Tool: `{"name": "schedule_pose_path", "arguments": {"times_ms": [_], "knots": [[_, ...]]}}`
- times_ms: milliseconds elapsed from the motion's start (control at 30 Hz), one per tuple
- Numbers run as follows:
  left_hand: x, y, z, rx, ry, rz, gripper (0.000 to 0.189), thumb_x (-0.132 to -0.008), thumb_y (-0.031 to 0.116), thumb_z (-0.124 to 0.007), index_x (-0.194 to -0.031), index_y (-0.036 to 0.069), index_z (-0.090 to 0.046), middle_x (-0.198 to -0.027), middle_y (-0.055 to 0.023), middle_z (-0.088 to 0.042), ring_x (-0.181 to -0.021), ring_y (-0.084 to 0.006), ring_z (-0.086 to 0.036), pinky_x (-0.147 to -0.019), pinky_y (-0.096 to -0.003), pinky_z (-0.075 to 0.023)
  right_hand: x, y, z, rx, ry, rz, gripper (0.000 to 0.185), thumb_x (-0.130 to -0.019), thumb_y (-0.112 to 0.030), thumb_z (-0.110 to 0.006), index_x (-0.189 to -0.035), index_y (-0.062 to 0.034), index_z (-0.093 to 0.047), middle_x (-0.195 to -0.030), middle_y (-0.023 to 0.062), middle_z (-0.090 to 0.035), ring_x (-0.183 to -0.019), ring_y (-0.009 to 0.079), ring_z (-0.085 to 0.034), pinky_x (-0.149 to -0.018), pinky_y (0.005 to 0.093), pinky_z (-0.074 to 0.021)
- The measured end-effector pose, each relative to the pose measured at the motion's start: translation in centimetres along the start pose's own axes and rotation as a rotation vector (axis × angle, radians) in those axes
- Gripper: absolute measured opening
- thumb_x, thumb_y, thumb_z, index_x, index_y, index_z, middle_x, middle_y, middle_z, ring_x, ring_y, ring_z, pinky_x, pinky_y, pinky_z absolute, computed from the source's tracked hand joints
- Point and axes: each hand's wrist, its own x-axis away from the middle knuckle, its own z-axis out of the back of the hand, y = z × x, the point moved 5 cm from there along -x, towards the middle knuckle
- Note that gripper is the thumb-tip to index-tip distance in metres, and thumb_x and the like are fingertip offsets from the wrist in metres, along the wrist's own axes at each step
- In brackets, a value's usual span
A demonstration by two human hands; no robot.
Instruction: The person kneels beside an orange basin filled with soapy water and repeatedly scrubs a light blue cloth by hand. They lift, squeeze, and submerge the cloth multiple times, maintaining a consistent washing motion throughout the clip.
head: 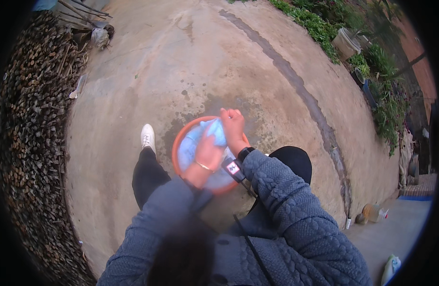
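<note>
A light blue wet cloth [216, 133] is bunched between my hands over a round orange-brown basin [175, 152]. My right hand [234, 127] pinches its upper edge, fingers curled at the basin's far right. Blurred by motion, my left hand [209, 152] has its thumb and fingers on the lower left of the cloth; its fingertips are hard to make out. More bluish cloth [188, 144] lies in the basin, in what looks like sudsy water [216, 180]. A dark device with a white label [233, 168] hangs by a strap beside my right wrist, over the rim.
The basin stands on a concrete floor [133, 100] with wet patches around it. Stacked firewood [37, 125] lines the left side. A dark channel [298, 82] crosses the floor at right, before plants and a white bucket [346, 43]. A plastic jug [375, 213] lies lower right.
</note>
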Motion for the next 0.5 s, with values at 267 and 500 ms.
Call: {"name": "schedule_pose_path", "arguments": {"times_ms": [267,500], "knots": [[-0.6,3.8,0.5,-0.031,-0.202,-0.015,0.037,-0.102,0.023,-0.040,-0.134,0.004,-0.045,-0.134,-0.0107,-0.051,-0.124,-0.0262,-0.050,-0.107,-0.0443,-0.0399,10.0,-9.4,0.6,-0.162,-0.187,0.612,0.025,-0.083,-0.021,-0.066,-0.065,-0.0050,-0.060,-0.064,0.0101,-0.055,-0.064,0.0308,-0.053,-0.065,0.0407,-0.0415],[0.6,1.5,-0.6,-0.049,-0.030,0.048,0.039,-0.098,0.010,-0.043,-0.137,0.008,-0.042,-0.127,-0.0085,-0.053,-0.115,-0.0233,-0.053,-0.097,-0.0394,-0.0449,1.4,-3.4,0.1,-0.298,-0.139,-0.137,0.034,-0.089,-0.025,-0.059,-0.067,-0.0006,-0.061,-0.063,0.0131,-0.062,-0.056,0.0247,-0.059,-0.056,0.0390,-0.0436]]}}
